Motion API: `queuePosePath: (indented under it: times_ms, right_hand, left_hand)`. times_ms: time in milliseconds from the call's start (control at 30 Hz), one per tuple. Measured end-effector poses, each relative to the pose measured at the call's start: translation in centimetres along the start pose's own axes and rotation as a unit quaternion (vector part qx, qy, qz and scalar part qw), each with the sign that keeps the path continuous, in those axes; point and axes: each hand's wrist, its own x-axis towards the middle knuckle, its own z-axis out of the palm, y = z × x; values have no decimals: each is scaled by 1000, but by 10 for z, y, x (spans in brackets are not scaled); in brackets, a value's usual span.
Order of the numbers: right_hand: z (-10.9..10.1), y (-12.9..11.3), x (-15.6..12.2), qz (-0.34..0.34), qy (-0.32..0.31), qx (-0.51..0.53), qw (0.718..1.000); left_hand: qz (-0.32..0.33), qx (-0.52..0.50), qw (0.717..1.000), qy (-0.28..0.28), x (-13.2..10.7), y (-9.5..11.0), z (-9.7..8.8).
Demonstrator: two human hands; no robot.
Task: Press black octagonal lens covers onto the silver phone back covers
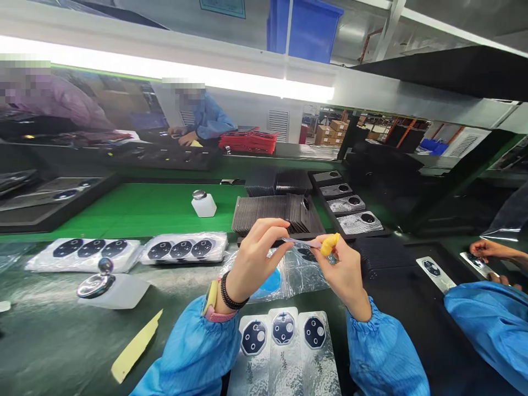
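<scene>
My left hand (256, 258) pinches one end of a thin flat panel (300, 242), which shows nearly edge-on. The other end is between the thumb and fingers of my right hand (344, 269), where a yellow finger cot (330, 245) covers a fingertip. Below my hands lies a clear plastic film (309, 278) with a blue round patch (270, 283). Closer to me, three film-covered panels lie side by side: a left one (254, 352), a middle one (283, 352) and a right one (315, 352), each with a dark camera-ring area.
Behind my hands a black rack (268, 214) holds many upright panels. Stacks of wrapped panels (183, 248) lie left, near a tilted white pump bottle (119, 291), a yellow strip (136, 346) and an upright bottle (203, 204). A co-worker's hand (490, 250) handles a panel at right.
</scene>
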Motion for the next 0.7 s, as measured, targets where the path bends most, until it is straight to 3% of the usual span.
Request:
queuePosePath:
  times_ms: [267, 433, 700]
  right_hand:
    - [-6, 0, 3, 3, -7, -10, 1000]
    - [-7, -4, 5, 10, -49, 5, 999]
    - [-5, -9, 6, 84, -88, 99, 988]
  left_hand:
    - [3, -1, 1000, -15, 0, -2, 3]
    - [9, -13, 999, -32, -1, 3, 5]
    - [10, -50, 996, -69, -1, 10, 1]
